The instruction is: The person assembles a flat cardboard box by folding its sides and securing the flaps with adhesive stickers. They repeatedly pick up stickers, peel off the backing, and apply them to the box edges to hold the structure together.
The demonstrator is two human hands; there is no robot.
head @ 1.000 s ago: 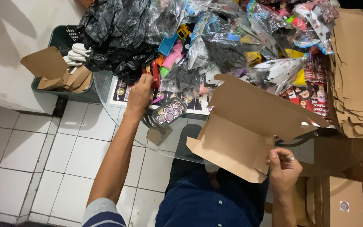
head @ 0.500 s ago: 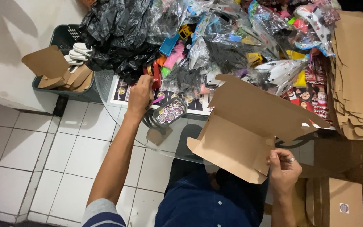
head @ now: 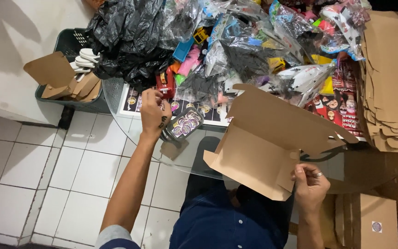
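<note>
I'm looking down at a round glass worktop [head: 130,133] w/ a big heap of toys in clear plastic bags [head: 254,50] on it. My left hand [head: 154,113] is reaching out over the near edge of that heap. Its fingers [head: 155,97] are curling in, nearly closed, and touching a red toy [head: 164,80] at the front of the pile. I can't tell if they're really gripping it. Just beside that hand, a small pack of round stickers [head: 186,124] is lying on the glass.

My right hand [head: 310,184] is holding a part-folded brown cardboard box [head: 263,147] close to my body. Its fingers [head: 306,173] are pinching a side flap at the box's lower right corner, closed tight on it. The box is tilting up, w/ its lid flap open and leaning toward the toy pile.

A black plastic bag [head: 125,41] is sitting at the left end of the heap. Past the edge of the worktop, a dark green basket [head: 67,44] is standing on the white tile floor [head: 24,161], holding cardboard bits and some white things. A stack of flat cardboard sheets [head: 392,78] is lying on the right side. Lower right, a closed brown box w/ a round sticker [head: 369,223] is sitting near my right arm.
</note>
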